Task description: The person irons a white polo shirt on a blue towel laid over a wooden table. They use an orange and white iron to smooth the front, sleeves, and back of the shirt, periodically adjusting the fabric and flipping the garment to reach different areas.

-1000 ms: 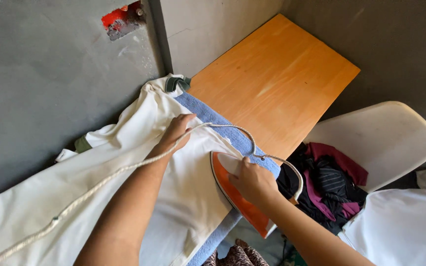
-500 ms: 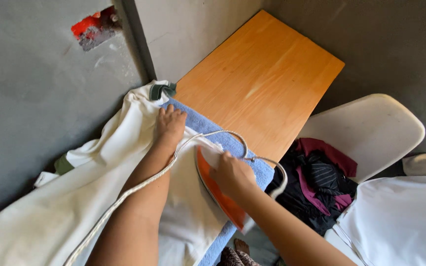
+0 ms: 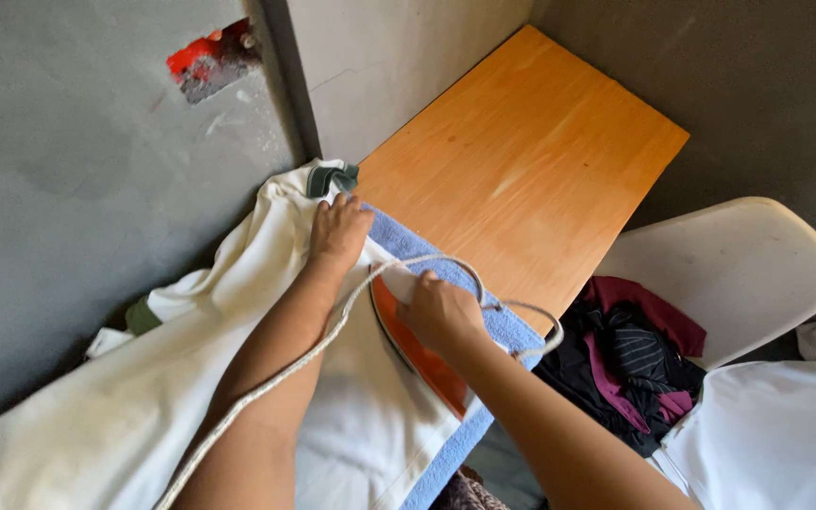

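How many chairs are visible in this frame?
1: a white plastic chair at right, beside the wooden table, with dark clothes piled on its seat. Others may be out of frame.

Cream-white garment (image 3: pixel 191 378), orange iron (image 3: pixel 417 354), blue towel (image 3: pixel 484 416), orange-brown wooden table (image 3: pixel 531 179), white chair (image 3: pixel 748 274)

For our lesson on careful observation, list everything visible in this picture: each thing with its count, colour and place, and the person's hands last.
garment: one, white with green trim, spread over the towel, lower left
towel: one, blue, under the garment on the table edge
iron: one, orange, on the garment, centre
cord: one, whitish, draped over the left forearm
table: one, orange wood, upper centre
chair: one, white, right
clothes pile: one, dark and maroon, on the chair
wall: grey, left, with a red patch
left hand: pressing the garment flat
right hand: gripping the iron
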